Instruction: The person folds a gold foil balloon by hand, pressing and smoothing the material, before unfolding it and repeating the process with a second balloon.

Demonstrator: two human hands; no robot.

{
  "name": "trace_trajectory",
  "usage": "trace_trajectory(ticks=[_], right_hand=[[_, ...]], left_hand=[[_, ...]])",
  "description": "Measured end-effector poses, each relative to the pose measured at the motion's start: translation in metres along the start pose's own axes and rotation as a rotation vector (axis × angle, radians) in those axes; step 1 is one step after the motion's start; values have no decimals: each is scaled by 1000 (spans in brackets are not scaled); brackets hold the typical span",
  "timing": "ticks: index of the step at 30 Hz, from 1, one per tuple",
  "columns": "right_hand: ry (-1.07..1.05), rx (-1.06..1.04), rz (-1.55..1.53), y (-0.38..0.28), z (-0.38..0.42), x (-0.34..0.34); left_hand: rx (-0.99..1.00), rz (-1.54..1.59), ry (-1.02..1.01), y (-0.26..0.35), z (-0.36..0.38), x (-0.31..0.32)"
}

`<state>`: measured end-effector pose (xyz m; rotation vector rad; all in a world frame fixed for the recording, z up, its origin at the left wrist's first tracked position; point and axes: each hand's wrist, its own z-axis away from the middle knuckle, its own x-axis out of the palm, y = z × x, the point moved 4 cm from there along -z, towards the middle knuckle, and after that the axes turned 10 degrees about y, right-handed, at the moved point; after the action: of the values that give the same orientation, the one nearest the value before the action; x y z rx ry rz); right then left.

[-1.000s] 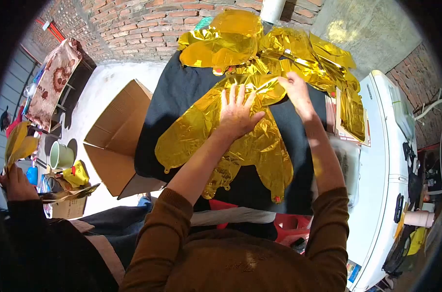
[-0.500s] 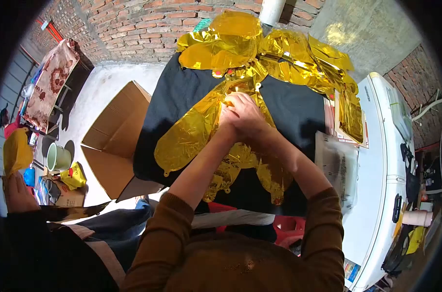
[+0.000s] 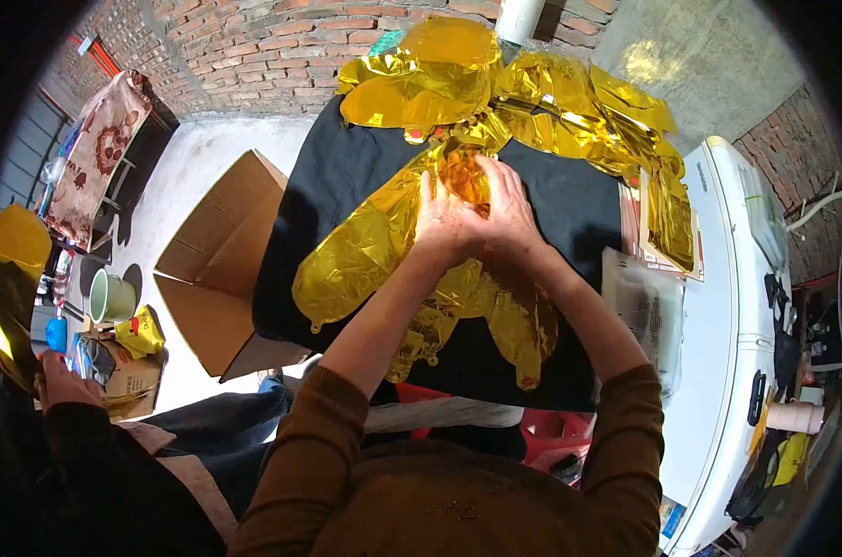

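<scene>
Gold foil sheets, apparently flat foil balloons, lie on a black cloth-covered table. My left hand and my right hand meet at the wrists over the foil near the middle. Both have their fingers spread apart, cupped around a shiny, crumpled foil part that lies between them. The palms press on or rest against the foil. More gold foil pieces are piled along the table's far edge, and others show below my wrists.
An open cardboard box stands left of the table. Clear plastic packets lie at its right edge, beside a white appliance. A co-worker's hand is near gold foil at far left. A green bucket is on the floor.
My hands were clasped together over the foil; now they are parted with fingers spread, uncovering the crumpled part. At far left, the co-worker's hand has moved right and the gold foil there has risen.
</scene>
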<state>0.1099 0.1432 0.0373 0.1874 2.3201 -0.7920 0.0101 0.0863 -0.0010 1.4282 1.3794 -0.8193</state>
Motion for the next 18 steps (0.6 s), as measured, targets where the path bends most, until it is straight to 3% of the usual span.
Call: trace_trajectory(ticks=[2, 6, 7, 10, 11, 16, 18], right_hand=[[8, 47, 28, 26, 4, 6], [19, 219, -70, 39, 4, -1], [36, 171, -33, 46, 1, 0], [103, 361, -241, 56, 0, 2], [268, 347, -259, 54, 1, -3], [504, 523, -380, 122, -1, -13], [673, 452, -496, 141, -5, -33]], left_hand=[[3, -235, -180, 3, 2, -3], [-27, -37, 147, -2, 5, 5], [-28, -37, 155, -2, 4, 6], [-17, -37, 136, -2, 5, 4], [-14, -22, 164, -2, 6, 4], [-7, 9, 226, 0, 7, 3], [-1, 13, 232, 0, 11, 4]])
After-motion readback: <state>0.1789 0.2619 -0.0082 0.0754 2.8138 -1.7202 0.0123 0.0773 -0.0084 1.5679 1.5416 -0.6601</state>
